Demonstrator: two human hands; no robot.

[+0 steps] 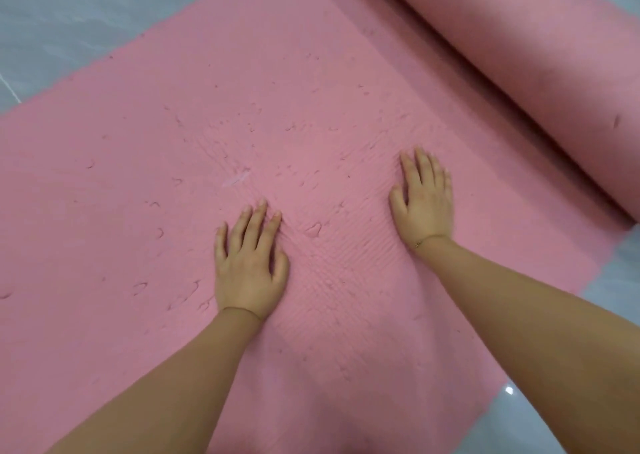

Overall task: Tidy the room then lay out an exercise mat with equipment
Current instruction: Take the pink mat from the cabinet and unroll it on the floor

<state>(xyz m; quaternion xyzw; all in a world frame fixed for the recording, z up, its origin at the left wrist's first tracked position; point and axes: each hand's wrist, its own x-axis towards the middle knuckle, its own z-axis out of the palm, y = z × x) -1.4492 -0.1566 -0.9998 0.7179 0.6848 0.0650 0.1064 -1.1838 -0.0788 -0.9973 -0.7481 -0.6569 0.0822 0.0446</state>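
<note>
left hand, right hand: fingers flat on mat | risk: roll may spring back once released

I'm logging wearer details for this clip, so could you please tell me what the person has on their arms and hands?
Both forearms are bare, with no sleeves in view. The right hand has a thin chain bracelet with a small gold-coloured charm at the wrist. The left hand has a thin band or thread at its wrist. No rings or gloves show on the fingers.
</note>
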